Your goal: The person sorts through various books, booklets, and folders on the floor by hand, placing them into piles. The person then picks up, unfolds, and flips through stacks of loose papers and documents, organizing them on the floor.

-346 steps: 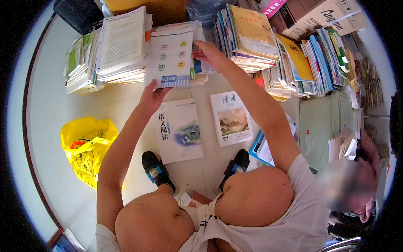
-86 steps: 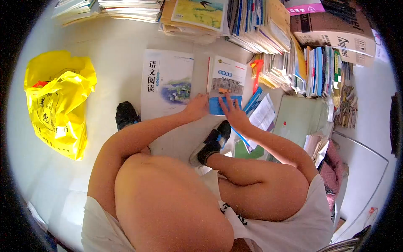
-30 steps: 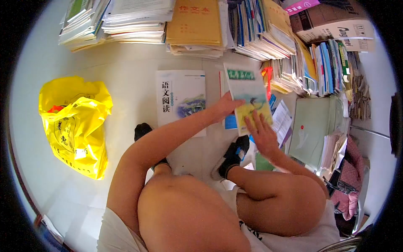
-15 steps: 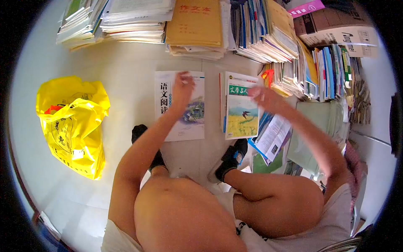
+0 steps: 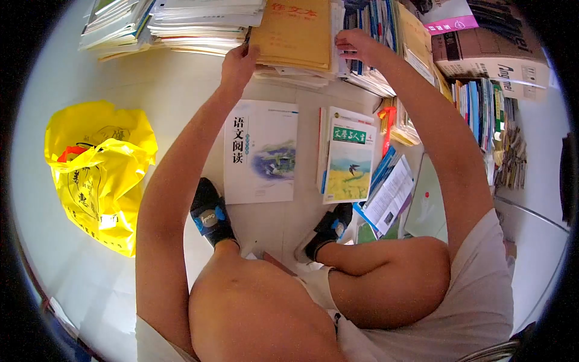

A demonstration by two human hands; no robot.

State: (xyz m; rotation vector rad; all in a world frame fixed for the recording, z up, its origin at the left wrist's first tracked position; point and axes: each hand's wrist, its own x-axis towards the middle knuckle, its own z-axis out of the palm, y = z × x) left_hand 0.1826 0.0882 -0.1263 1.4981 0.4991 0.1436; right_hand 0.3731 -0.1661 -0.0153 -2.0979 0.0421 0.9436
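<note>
My left hand [image 5: 239, 65] is at the front left corner of a stack topped by a brown exercise book [image 5: 294, 33]. Its fingers are curled against the book's left edge, partly hidden in the gap beside the neighbouring stack. Across from it, my right hand [image 5: 357, 47] is just off the stack's right side, fingers bent with their tips towards the edge. Nearer me, a white reading book [image 5: 271, 130] with a landscape cover lies flat on the floor. To its right rests a small pile with a bird-cover magazine [image 5: 350, 166] on top.
On the left stands a yellow plastic bag [image 5: 99, 181]. Stacks of papers [image 5: 196, 30] line the back, with a cardboard box [image 5: 491, 57] at the back right. Loose leaflets [image 5: 389, 193] lie right of the magazine. My slippered feet [image 5: 211, 214] are close to the books.
Both hands have moved away from above the reading book and the magazine, forward to either side of the brown exercise book's stack. Both covers now show fully. The view has shifted slightly.
</note>
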